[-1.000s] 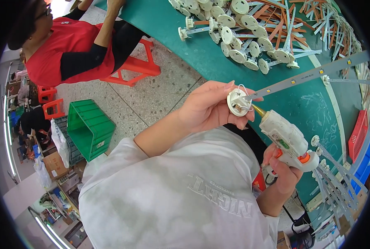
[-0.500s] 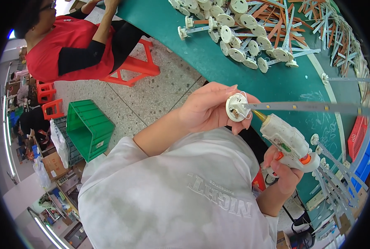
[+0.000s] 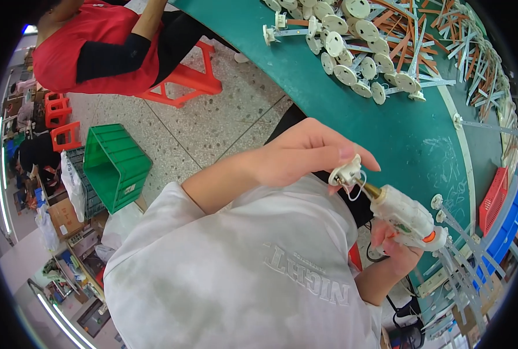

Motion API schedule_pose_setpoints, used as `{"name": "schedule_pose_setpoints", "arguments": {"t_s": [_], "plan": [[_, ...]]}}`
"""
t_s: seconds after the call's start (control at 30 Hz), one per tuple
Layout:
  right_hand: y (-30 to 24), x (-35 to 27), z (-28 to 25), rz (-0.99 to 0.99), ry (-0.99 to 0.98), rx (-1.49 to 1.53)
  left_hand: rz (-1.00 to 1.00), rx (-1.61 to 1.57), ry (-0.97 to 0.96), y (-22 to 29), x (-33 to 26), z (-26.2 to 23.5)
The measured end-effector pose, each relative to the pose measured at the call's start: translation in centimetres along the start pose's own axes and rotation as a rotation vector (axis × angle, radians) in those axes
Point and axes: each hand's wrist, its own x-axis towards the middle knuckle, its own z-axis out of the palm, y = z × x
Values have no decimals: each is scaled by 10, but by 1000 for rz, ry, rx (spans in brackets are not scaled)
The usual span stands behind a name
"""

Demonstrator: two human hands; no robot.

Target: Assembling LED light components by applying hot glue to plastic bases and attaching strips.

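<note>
My left hand is closed around a small white round lamp base, gripping it by its edge between thumb and fingers. A thin white wire loops out from the base. In my right hand is a white hot glue gun with an orange part at its rear. The gun's brass nozzle points up and left at the base, right beside the wire. Whether the tip touches the base I cannot tell.
A green table bears a heap of white round bases on strips and orange and white strips. More strips with bases lie at right by a red basket. A seated person in red and a green crate are at left.
My left hand has turned the lamp base and lowered it slightly; the LED strip that stretched right from it no longer shows. The glue gun has shifted slightly downward with its nozzle still near the base.
</note>
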Motion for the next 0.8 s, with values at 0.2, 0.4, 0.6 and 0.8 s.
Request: {"name": "schedule_pose_setpoints", "arguments": {"t_s": [0.2,0.4,0.6,0.8], "plan": [[-2,3,1,-196,-45,-116,230,399,-154,12,-4,-7],[-11,-9,-3,-101,171,-278,253,462,-173,18,-7,-9],[-14,-2,-2,-92,147,-476,246,484,-160,19,-8,-5],[-11,-2,-17,-278,-171,-475,290,437,-167,14,-7,-7]]}}
